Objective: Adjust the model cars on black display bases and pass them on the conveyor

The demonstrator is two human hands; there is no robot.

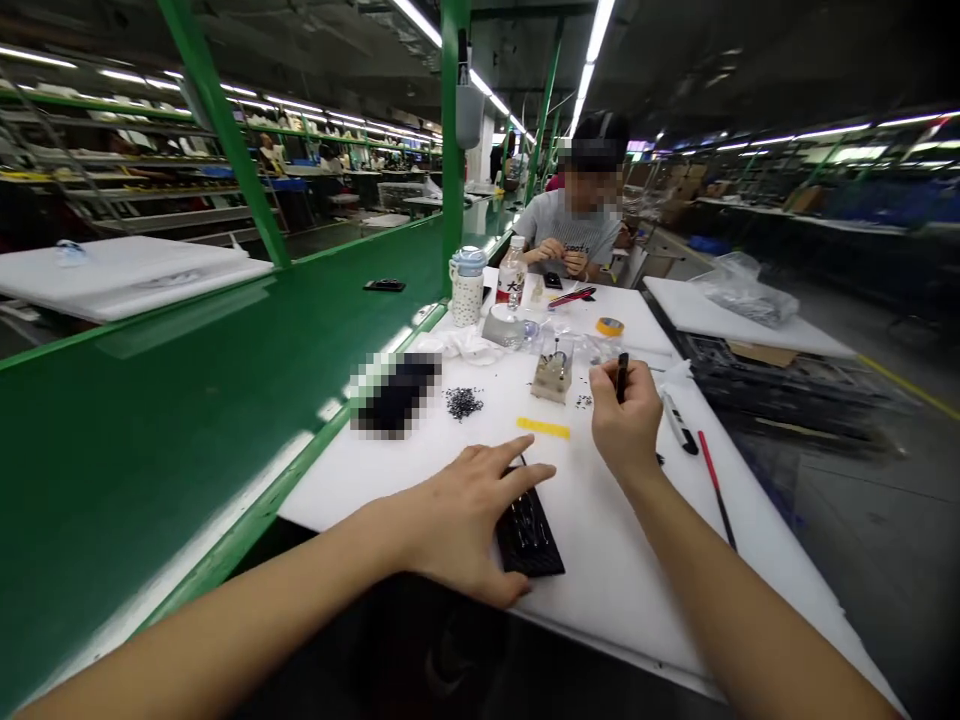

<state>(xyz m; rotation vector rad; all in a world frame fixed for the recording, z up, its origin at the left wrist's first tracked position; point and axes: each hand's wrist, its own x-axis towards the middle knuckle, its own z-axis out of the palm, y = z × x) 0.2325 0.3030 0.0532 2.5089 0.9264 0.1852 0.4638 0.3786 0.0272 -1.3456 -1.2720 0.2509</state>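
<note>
My left hand [472,515] is spread over a glossy black rectangular panel [531,535] lying on the white tabletop. Its thumb is by the panel's near edge, and two fingers reach across the far end. My right hand [626,415], raised to the right of the panel, is closed around a short black rod-like tool [622,378]; the tool's lower part is hidden in the fist. Beyond the panel lies a yellow strip [543,428]. Behind that stands a small clear box-shaped fixture [553,372]. To its left is a pile of tiny black pieces [463,403], too small to name.
A utility knife [679,424] and a red-and-black rod [718,488] lie along the right edge. Farther back are an orange tape roll [610,326], a bottle [512,272] and a patterned cup [467,288]. Another person [566,225] sits at the far end. A green ledge [225,400] borders the left.
</note>
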